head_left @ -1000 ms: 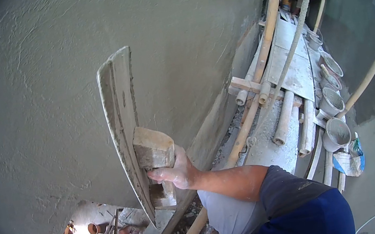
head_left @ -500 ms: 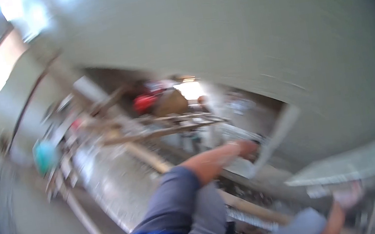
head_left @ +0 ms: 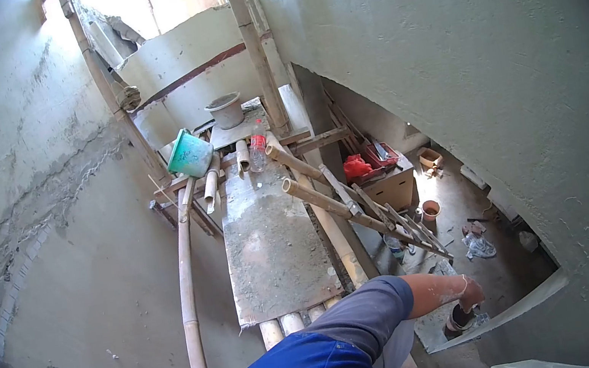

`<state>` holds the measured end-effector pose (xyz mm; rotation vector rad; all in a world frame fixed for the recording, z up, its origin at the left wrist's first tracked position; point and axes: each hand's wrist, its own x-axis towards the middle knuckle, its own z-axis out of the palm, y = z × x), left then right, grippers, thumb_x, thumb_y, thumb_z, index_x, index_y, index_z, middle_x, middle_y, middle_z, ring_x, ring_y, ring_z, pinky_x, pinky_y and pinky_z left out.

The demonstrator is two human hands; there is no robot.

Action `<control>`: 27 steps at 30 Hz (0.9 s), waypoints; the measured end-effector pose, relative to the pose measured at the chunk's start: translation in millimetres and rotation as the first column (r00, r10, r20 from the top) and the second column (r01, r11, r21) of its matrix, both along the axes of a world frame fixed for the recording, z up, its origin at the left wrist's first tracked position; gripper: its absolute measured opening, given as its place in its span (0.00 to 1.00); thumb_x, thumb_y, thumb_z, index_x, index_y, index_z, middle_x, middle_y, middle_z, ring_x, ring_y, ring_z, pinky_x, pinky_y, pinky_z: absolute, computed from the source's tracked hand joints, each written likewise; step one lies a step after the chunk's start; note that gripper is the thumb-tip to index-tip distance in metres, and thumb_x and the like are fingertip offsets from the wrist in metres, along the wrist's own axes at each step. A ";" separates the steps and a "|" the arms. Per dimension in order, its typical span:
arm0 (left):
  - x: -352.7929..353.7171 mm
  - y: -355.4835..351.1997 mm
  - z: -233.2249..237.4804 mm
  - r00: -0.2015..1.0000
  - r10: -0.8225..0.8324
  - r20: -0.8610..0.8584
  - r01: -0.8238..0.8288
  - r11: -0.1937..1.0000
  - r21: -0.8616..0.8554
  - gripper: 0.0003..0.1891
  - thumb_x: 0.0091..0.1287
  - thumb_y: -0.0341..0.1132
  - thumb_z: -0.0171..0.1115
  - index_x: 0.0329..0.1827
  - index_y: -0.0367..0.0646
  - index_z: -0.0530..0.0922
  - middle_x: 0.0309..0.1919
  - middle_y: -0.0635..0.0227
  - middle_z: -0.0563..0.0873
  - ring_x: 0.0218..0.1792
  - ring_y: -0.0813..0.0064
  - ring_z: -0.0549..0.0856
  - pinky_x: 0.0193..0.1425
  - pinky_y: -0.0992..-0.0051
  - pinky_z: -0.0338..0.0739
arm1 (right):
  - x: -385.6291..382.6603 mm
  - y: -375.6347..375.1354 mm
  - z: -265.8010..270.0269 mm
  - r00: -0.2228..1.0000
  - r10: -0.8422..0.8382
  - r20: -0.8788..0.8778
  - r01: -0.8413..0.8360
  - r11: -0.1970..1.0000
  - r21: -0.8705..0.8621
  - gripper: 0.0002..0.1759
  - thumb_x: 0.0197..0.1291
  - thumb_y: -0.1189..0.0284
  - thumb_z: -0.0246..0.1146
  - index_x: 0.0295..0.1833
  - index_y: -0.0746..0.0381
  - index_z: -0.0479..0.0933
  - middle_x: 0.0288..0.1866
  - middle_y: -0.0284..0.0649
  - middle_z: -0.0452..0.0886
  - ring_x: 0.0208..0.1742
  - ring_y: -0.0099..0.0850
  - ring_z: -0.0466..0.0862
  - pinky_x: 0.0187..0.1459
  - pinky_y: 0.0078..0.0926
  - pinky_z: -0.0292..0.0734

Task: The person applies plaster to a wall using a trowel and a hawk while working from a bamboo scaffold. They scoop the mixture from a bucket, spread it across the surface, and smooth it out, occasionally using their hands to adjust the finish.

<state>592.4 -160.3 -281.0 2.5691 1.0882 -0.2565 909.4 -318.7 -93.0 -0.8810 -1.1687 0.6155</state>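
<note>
My left hand (head_left: 470, 295) reaches to the right, at the lower edge of the wall opening. Its fingers are bent downward and closed, just over a dark round container (head_left: 457, 321). What they grip, if anything, is too small to make out. The container stands beside a pale ledge (head_left: 432, 332). My blue and grey sleeve lies across the bottom of the view. My right hand is out of view.
A dusty board (head_left: 274, 252) rests on bamboo poles. On the scaffold are a green bucket (head_left: 190, 154), a grey bucket (head_left: 226, 111) and a bottle (head_left: 258, 149). A bamboo ladder (head_left: 360, 208) slants down through the opening, near a cardboard box (head_left: 392, 189).
The view has turned and become sharp. My left hand now appears lower and farther right, over the dark container. My right hand, earlier at the lower right, has left the view.
</note>
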 end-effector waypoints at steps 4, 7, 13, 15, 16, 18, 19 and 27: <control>4.6 3.4 -0.4 0.996 0.013 -0.094 -0.021 0.996 -0.083 0.22 0.42 0.41 0.71 0.41 0.42 0.83 0.39 0.57 0.86 0.45 0.56 0.85 0.48 0.60 0.80 | 0.5 -1.5 0.4 0.999 -0.022 0.024 0.022 1.000 0.008 0.29 0.50 0.77 0.61 0.60 0.65 0.65 0.50 0.44 0.74 0.49 0.36 0.77 0.50 0.37 0.75; 1.2 -2.5 9.0 0.999 -0.002 -0.041 0.000 0.999 -0.039 0.21 0.43 0.40 0.71 0.41 0.42 0.83 0.39 0.57 0.86 0.45 0.56 0.85 0.50 0.60 0.79 | 1.4 -0.6 0.2 0.998 -0.040 0.038 0.040 0.999 0.013 0.29 0.51 0.76 0.60 0.61 0.65 0.65 0.51 0.44 0.74 0.50 0.36 0.77 0.51 0.38 0.74; 19.4 13.0 -53.4 0.986 0.162 -0.026 -0.158 0.981 0.115 0.18 0.45 0.38 0.69 0.41 0.45 0.83 0.37 0.57 0.86 0.43 0.56 0.85 0.45 0.60 0.79 | 6.9 -4.9 1.0 0.996 -0.079 0.051 0.077 0.996 0.034 0.30 0.51 0.76 0.60 0.63 0.65 0.64 0.54 0.45 0.73 0.52 0.38 0.76 0.53 0.39 0.73; 13.0 0.6 -11.4 0.995 0.073 -0.063 -0.074 0.997 -0.010 0.18 0.45 0.37 0.69 0.41 0.44 0.84 0.40 0.58 0.86 0.45 0.56 0.84 0.48 0.60 0.79 | 9.2 -6.9 0.9 0.994 -0.091 0.053 0.089 0.995 0.035 0.31 0.51 0.75 0.59 0.63 0.65 0.63 0.55 0.46 0.72 0.53 0.38 0.75 0.54 0.40 0.73; 6.9 -4.7 10.6 0.996 0.027 -0.079 -0.033 0.997 -0.072 0.18 0.44 0.37 0.69 0.41 0.43 0.84 0.42 0.58 0.86 0.47 0.56 0.84 0.50 0.60 0.79 | 9.8 -6.9 0.3 0.994 -0.097 0.052 0.095 0.995 0.040 0.31 0.51 0.75 0.59 0.63 0.65 0.63 0.55 0.46 0.72 0.53 0.39 0.75 0.54 0.40 0.73; 5.8 -6.5 18.7 0.995 0.017 -0.097 -0.024 0.997 -0.076 0.17 0.45 0.37 0.69 0.39 0.44 0.85 0.41 0.58 0.86 0.46 0.56 0.84 0.49 0.60 0.80 | 12.2 -8.9 -1.1 0.993 -0.104 0.050 0.102 0.994 0.040 0.31 0.51 0.75 0.59 0.64 0.65 0.63 0.56 0.46 0.72 0.54 0.39 0.75 0.55 0.41 0.72; 5.6 -7.1 20.7 0.994 0.011 -0.106 -0.020 0.997 -0.078 0.16 0.45 0.37 0.68 0.38 0.44 0.85 0.41 0.58 0.86 0.45 0.57 0.85 0.48 0.61 0.80 | 14.5 -9.9 -1.9 0.992 -0.112 0.049 0.110 0.993 0.040 0.31 0.51 0.75 0.59 0.64 0.65 0.62 0.56 0.46 0.72 0.54 0.39 0.75 0.55 0.41 0.72; -4.2 -13.4 48.2 0.995 -0.103 -0.016 0.095 0.958 -0.272 0.24 0.53 0.40 0.65 0.52 0.39 0.77 0.49 0.52 0.82 0.52 0.53 0.80 0.57 0.61 0.74 | 49.9 -53.5 -16.7 0.979 -0.077 -0.186 0.091 0.994 0.068 0.33 0.52 0.74 0.58 0.66 0.64 0.61 0.59 0.47 0.70 0.57 0.41 0.73 0.58 0.44 0.71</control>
